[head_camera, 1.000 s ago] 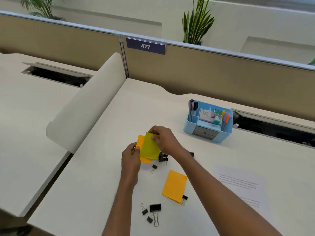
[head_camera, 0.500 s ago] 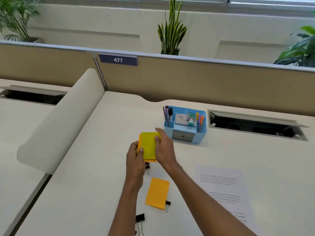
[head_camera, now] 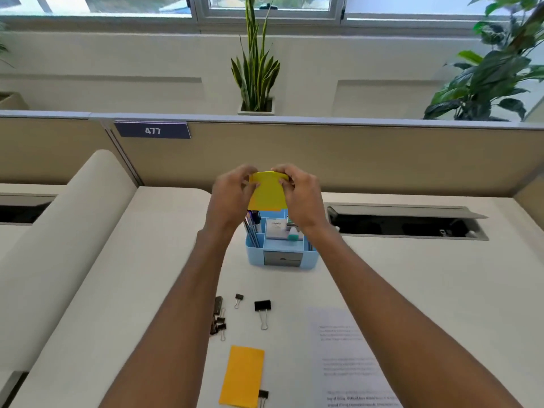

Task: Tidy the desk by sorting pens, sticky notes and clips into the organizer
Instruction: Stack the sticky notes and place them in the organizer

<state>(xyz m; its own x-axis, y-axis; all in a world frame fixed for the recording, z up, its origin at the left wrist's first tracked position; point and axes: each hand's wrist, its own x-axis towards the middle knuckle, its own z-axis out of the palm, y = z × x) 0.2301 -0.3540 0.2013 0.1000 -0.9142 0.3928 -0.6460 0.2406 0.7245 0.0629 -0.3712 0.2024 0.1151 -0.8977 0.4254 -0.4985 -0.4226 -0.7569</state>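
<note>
The pale cream desk (head_camera: 153, 260) ends at the back against a beige fabric partition panel (head_camera: 382, 160) that carries a dark blue number plate reading 477 (head_camera: 152, 131). On the left it is bounded by a rounded white side divider (head_camera: 59, 245) that runs toward the near corner. To the right of the middle, an open grey cable tray slot (head_camera: 406, 222) is cut into the desktop just before the partition. Bare desktop lies to the left of the arms and on the far right. A printed white paper sheet (head_camera: 350, 357) lies flat near the front, right of centre.

The light blue plastic desk organizer (head_camera: 253, 259) stands between the forearms, well clear of the partition. It has a small grey drawer (head_camera: 282, 258) in its front, dark pens (head_camera: 251, 228) upright in its left compartment and a white box (head_camera: 276, 228) in the middle one.

The left hand (head_camera: 232, 195) and the right hand (head_camera: 303, 198) are raised over the organizer's rear part. Each pinches an upper corner of a yellow stack of sticky notes (head_camera: 266, 192), fingers curled over its top edge. The stack hangs roughly upright, its lower edge just above the compartments and its top bent slightly forward.

An orange rectangular sticky pad (head_camera: 243, 376) lies flat near the front edge, with a small black binder clip (head_camera: 263, 395) touching its lower right corner. Between the pad and the organizer lie a large black binder clip (head_camera: 262, 306), a tiny clip (head_camera: 239, 297) and a cluster of small clips (head_camera: 219, 319) beside the left forearm.
</note>
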